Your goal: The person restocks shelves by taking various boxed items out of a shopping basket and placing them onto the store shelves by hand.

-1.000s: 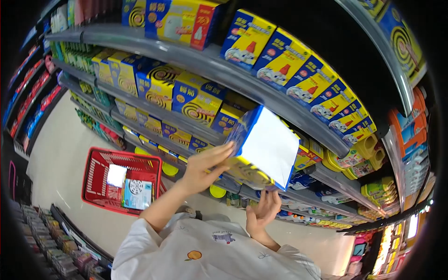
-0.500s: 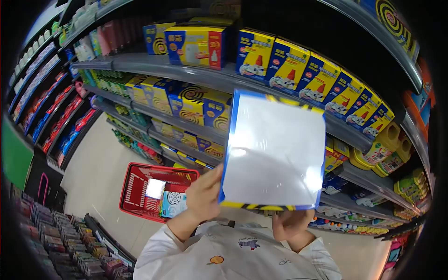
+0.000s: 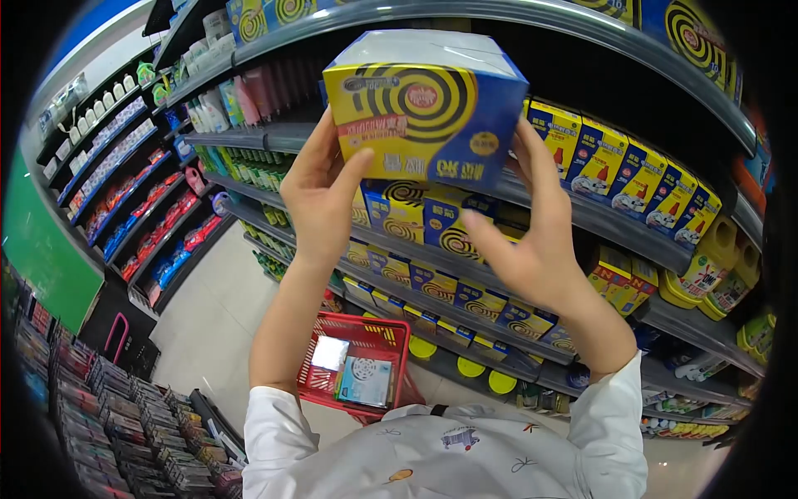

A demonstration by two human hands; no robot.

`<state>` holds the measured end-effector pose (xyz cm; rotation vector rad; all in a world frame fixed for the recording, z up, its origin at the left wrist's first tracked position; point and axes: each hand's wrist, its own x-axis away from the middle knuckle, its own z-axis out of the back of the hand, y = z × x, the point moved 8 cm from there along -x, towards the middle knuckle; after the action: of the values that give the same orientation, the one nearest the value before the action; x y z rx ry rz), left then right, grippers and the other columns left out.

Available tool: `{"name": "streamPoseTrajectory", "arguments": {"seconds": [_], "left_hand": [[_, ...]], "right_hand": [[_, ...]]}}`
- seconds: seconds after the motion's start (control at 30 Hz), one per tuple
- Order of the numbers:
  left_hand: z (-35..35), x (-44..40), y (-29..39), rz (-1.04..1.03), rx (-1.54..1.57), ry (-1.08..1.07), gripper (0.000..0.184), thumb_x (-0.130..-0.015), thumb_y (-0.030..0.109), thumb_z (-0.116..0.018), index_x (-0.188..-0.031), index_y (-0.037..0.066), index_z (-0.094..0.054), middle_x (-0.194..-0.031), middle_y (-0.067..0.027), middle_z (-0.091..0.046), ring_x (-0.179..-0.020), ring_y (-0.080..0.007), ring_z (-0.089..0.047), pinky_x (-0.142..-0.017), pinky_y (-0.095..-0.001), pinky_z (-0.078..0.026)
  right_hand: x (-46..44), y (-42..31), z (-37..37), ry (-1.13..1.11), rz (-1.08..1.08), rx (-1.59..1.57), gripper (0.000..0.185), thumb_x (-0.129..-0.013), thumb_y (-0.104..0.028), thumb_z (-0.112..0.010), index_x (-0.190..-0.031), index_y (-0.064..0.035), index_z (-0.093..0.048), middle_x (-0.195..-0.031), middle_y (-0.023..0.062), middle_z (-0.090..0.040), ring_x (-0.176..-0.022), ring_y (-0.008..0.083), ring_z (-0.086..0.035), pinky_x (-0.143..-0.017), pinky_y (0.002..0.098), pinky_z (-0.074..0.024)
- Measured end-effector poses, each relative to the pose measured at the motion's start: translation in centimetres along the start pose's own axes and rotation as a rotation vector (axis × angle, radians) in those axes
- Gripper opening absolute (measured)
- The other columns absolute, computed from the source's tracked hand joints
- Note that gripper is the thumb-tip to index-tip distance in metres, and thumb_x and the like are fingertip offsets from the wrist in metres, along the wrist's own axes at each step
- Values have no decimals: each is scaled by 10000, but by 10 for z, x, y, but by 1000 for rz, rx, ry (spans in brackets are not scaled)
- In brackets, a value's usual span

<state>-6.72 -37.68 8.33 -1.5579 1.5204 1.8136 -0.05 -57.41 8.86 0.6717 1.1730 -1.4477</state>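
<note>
A yellow and blue box (image 3: 420, 121) with black spiral rings is held up at the upper middle, its printing upside down and its pale face on top. My left hand (image 3: 320, 191) grips its left side, with the thumb on the front face. At the right side of the box is my right hand (image 3: 532, 224), its fingers partly hidden behind the edge and its thumb stretched away from the front. Similar spiral-printed boxes (image 3: 453, 223) stand on the shelf just below the held one.
A red basket (image 3: 353, 323) on the floor holds a white item (image 3: 330, 353) and a light blue package (image 3: 366, 381). Yellow boxes with red bottle pictures (image 3: 592, 158) line the right shelf. Small hanging goods (image 3: 125, 416) fill a rack at lower left.
The box has been raised and turned, so its printed yellow and blue face shows instead of the large white one. Both hands have moved up with it onto its sides.
</note>
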Motion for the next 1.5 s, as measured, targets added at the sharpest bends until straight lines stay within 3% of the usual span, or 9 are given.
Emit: {"name": "streamPoseTrajectory", "arguments": {"seconds": [0.33,0.53,0.6,0.73,0.83,0.93,1.13,1.5], "left_hand": [[21,-44,-45,55,241,-16,531,-820,-54,-598,-1316,-9,-413,-1227,-127,-542,-1105,-183,-538,-942,-296,-440],[41,-36,-76,63,371,-13,554,-823,-99,-544,-1340,27,-390,-1288,-110,-489,-1174,-191,-480,-985,-321,-387],[46,-42,-86,24,400,-46,564,-819,-93,-549,-1337,80,-409,-1271,-90,-508,-1168,-192,-488,-982,-333,-397],[52,-50,-101,45,413,-44,574,-810,-85,-560,-1334,96,-412,-1218,-83,-539,-1139,-187,-504,-980,-337,-405],[49,-47,-103,-17,460,-136,588,-786,-117,-540,-1323,92,-421,-1178,-80,-556,-1112,-178,-519,-952,-319,-423],[55,-41,-119,62,388,17,565,-795,-127,-526,-1315,73,-433,-1167,-94,-558,-1051,-161,-543,-900,-276,-442],[48,-34,-99,68,357,54,524,-812,-121,-533,-1310,7,-432,-1201,-106,-561,-1105,-170,-531,-947,-311,-423],[35,-59,-79,40,281,41,523,-813,-61,-587,-1308,-24,-421,-1227,-109,-542,-1113,-166,-522,-956,-300,-413]], "right_hand": [[-39,9,-31,12,3,28,816,-702,-176,-675,-1337,102,-244,-1218,269,-434,-1146,375,-438,-979,432,-339],[-24,-13,-56,-11,121,230,871,-682,-268,-672,-1335,113,-239,-1311,343,-329,-1202,473,-339,-1019,496,-271],[-28,-9,-65,-9,124,250,882,-679,-275,-665,-1334,122,-230,-1308,372,-306,-1203,496,-323,-1029,500,-260],[-27,-2,-74,-15,115,246,843,-648,-155,-616,-1324,145,-212,-1292,409,-285,-1202,526,-304,-1037,506,-254],[-25,7,-79,-19,115,292,834,-637,-121,-596,-1328,140,-208,-1302,404,-276,-1207,519,-303,-1042,505,-250],[-25,16,-81,-67,81,290,846,-631,-100,-583,-1344,122,-186,-1340,370,-253,-1223,497,-296,-1049,502,-239],[-26,11,-83,-74,41,288,873,-630,-71,-582,-1368,98,-147,-1364,324,-246,-1226,473,-292,-1028,504,-250],[-62,29,-72,-10,-92,179,820,-702,-89,-581,-1388,57,-156,-1184,232,-434,-1122,335,-439,-967,417,-349]]}}
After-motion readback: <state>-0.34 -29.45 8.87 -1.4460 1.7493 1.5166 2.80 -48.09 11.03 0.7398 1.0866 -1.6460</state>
